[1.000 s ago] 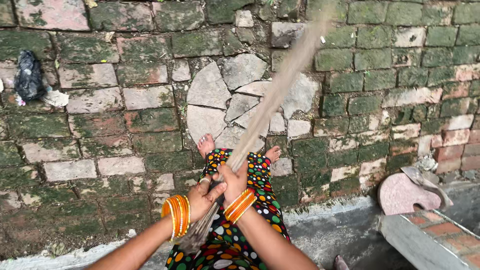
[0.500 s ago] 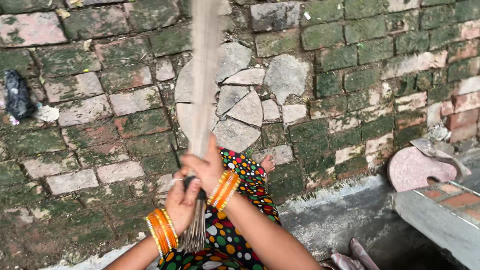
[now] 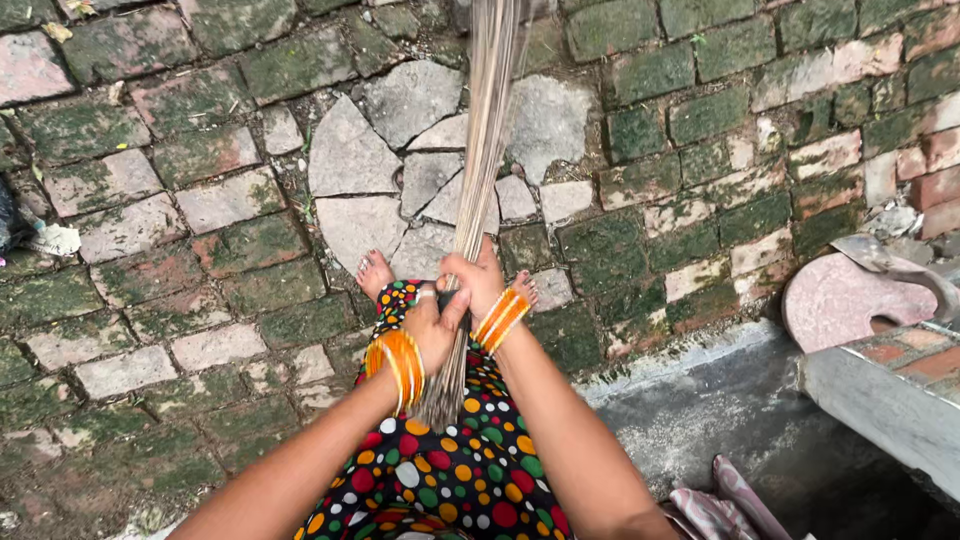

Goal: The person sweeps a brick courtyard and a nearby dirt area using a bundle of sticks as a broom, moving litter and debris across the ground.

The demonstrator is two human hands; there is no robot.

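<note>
Straw broom [image 3: 484,130] — both hands' grip (left hand [image 3: 428,328], right hand [image 3: 474,283]), mossy bricks [image 3: 180,250]

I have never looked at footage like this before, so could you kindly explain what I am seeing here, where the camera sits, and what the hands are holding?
There is no machine here. The camera is worn on a person's head and looks straight down, so you see their own arms reaching out from the bottom edge. The left hand and right hand sit close together, both closed around a stick broom, a bundle of thin pale sticks pointing away toward the top of the picture. Both wrists carry orange bangles. Below the hands is a dotted dress, and bare feet show on the ground. The ground is mossy brick paving with a cracked round slab set in it. At the right lie a pink stone piece and a grey concrete ledge.
</note>
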